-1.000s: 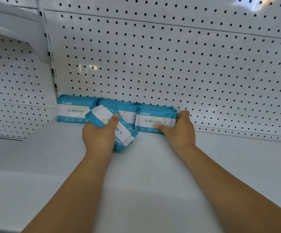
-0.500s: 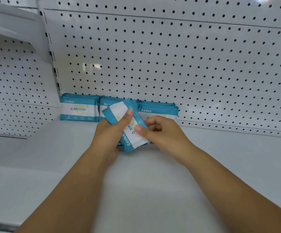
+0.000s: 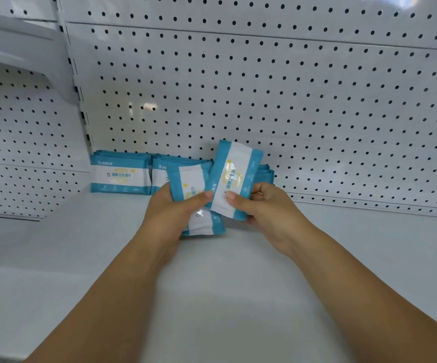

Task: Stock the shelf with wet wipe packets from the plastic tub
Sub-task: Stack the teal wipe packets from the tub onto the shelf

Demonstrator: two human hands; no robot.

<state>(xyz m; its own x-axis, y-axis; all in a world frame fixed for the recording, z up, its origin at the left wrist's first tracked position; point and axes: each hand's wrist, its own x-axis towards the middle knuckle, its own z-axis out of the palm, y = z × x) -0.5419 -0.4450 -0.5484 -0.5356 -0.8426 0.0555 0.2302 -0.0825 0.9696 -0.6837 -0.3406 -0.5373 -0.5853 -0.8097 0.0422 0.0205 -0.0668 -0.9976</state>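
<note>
Right hand (image 3: pixel 267 210): thumb pressed on the front of a single packet (image 3: pixel 234 176), the other fingers curled behind its right edge, pinching its lower end.
Single packet, axis: long axis close to upright, top leaning slightly right. The white band runs lengthwise between two teal edge strips, and the printed face is toward the camera.
Left hand (image 3: pixel 173 213): fingers wrapped round a bundle of packets (image 3: pixel 195 184), with the thumb laid across the front.
Bundle, axis: long axis also near upright, top tipped a little left. Its lower end sticks out below the thumb, close above the shelf (image 3: pixel 212 297).
Between the hands: the single packet's lower left corner overlaps the bundle just beside the left thumb tip.
Beyond the fingertips: a left stack (image 3: pixel 120 176) lies with its long axis sideways against the pegboard back panel (image 3: pixel 290 100). A middle stack (image 3: pixel 159 170) is partly hidden by the bundle, and only the edge of a right stack (image 3: pixel 268 172) shows past the single packet.
In the way: the held packets screen the row. The shelf to the right of the right-hand fingers is bare.
</note>
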